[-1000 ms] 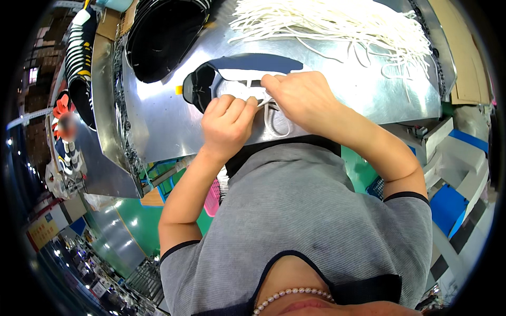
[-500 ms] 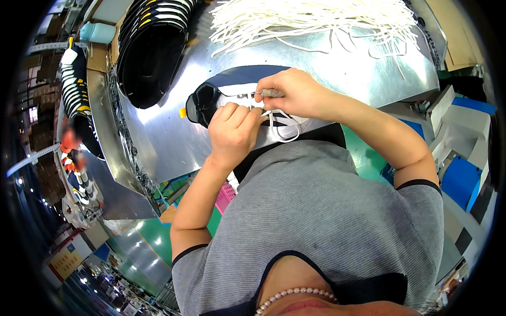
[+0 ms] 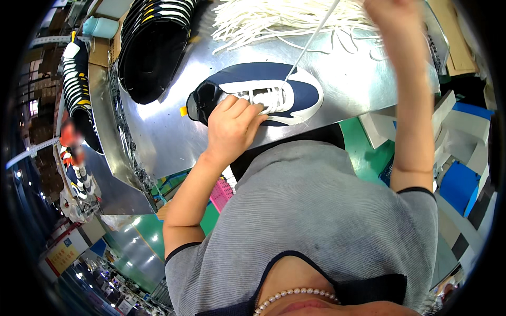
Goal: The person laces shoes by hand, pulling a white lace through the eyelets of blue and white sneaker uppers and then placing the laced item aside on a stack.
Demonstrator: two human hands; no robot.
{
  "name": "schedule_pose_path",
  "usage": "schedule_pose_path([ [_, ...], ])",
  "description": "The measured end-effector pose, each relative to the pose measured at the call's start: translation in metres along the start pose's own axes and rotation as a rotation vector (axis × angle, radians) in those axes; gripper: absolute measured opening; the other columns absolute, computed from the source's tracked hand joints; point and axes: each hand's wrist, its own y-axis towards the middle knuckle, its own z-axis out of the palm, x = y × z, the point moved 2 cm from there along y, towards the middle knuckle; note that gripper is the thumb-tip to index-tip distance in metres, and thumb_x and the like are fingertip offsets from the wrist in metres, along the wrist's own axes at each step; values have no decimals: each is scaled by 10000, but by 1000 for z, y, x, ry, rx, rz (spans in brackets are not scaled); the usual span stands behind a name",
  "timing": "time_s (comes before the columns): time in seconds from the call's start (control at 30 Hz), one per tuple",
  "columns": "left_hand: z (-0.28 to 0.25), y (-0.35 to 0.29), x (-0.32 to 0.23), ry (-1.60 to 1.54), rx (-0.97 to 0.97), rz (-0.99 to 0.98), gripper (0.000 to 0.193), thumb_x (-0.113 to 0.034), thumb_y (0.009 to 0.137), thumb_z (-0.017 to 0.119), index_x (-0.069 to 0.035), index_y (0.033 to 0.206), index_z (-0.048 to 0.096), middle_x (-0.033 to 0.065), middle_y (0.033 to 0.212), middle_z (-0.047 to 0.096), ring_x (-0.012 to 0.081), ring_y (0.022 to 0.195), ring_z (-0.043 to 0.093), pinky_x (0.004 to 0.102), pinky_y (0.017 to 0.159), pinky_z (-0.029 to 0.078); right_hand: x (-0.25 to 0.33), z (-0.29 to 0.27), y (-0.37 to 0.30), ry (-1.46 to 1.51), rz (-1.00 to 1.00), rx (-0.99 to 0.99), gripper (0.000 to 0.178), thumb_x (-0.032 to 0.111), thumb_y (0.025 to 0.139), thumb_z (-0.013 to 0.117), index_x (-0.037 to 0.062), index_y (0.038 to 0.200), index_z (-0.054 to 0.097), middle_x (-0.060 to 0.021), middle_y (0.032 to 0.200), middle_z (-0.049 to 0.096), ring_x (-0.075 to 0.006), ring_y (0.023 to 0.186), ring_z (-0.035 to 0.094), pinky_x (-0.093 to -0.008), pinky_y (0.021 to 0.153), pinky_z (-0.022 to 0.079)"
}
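A navy and white sneaker (image 3: 307, 98) with a black lining lies on its sole on the metal table, toe to the right. My left hand (image 3: 232, 126) is closed on its near side, fingers curled over the tongue and lacing by the collar. A white shoelace (image 3: 312, 39) runs taut from the front eyelets up past the upper edge of the view. At that edge my right hand (image 3: 392, 13) is raised, blurred, at the lace's upper stretch. Its fingertips are smeared and partly cut off; the hook tool does not show.
A heap of loose white laces (image 3: 284, 23) covers the back of the metal table (image 3: 174, 152). Nested dark shoes (image 3: 153, 58) stand at the back left; another row of shoes (image 3: 79, 79) is beyond the table's left edge. White and blue boxes (image 3: 458, 179) sit at the right, a pink basket (image 3: 221, 194) below.
My right hand has left the sneaker and swung up and right, drawing the lace out taut. The loose loop over the shoe's near side is gone. My left hand has stayed on the shoe.
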Motion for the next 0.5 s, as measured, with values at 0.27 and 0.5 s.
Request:
schedule_pose_path([
  [0.27, -11, 13, 22, -696, 137, -911, 576, -357, 1019, 536, -23, 1453, 357, 246, 1048, 698, 296, 944, 694, 364, 855, 527, -48, 94, -84, 304, 663, 468, 136, 37, 877, 707, 21, 1011, 685, -2, 927, 676, -78, 871, 620, -237, 808, 507],
  [0.5, 10, 13, 17, -291, -133, -770, 634, -453, 721, 852, -82, 1179, 618, 181, 1025, 652, 338, 955, 598, 431, 869, 477, -89, 115, -95, -71, 396, 287, 154, 88, 864, 697, 48, 1013, 688, -90, 892, 727, -180, 816, 699, -293, 750, 536],
])
